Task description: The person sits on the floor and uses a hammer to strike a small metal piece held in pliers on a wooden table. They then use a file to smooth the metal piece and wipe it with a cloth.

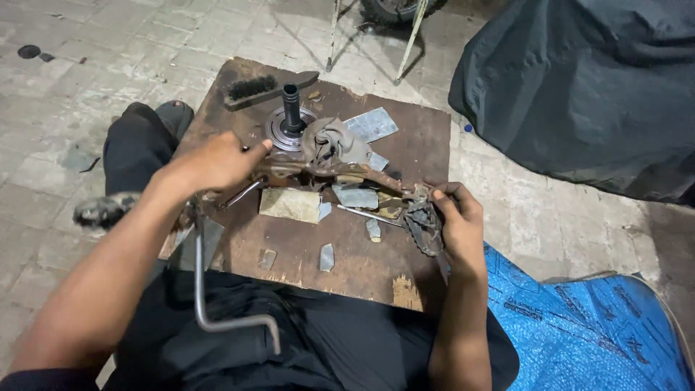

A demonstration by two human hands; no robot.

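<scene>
Hands grip a rusty metal lever [329, 174] at both ends, likely to steady it over the wooden board [413, 130] at mid-frame. Left hand [213, 163] closes around its upper-left end; right hand [456, 221] curls shut on the toothed pedal end [423, 224] at lower right. Its long axis runs from upper left down to lower right. A brush [253, 88] and black shaft [291, 108] sit behind.
</scene>
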